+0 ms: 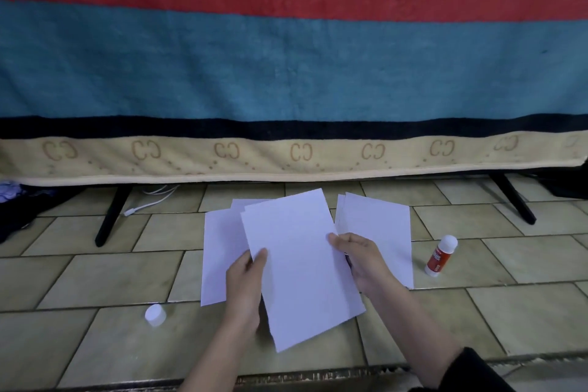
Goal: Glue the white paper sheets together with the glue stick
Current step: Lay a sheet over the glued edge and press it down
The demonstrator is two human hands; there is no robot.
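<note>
A white paper sheet (299, 267) is tilted above the tiled floor, held by both hands. My left hand (246, 286) pinches its left edge, thumb on top. My right hand (359, 256) pinches its right edge. Under it on the left lies a pile of white sheets (219, 251). Another pile of white sheets (381, 226) lies on the right, partly hidden by my right hand. The red and white glue stick (440, 254) lies uncapped on the floor to the right of the piles. Its white cap (155, 315) sits on the floor at the lower left.
A teal blanket (286, 73) with a red stripe hangs over a frame on black legs (109, 216) just behind the sheets. A white cable (149, 200) lies under it. Dark clothes (19, 210) lie at the far left. A metal strip (318, 375) runs along the floor's near edge.
</note>
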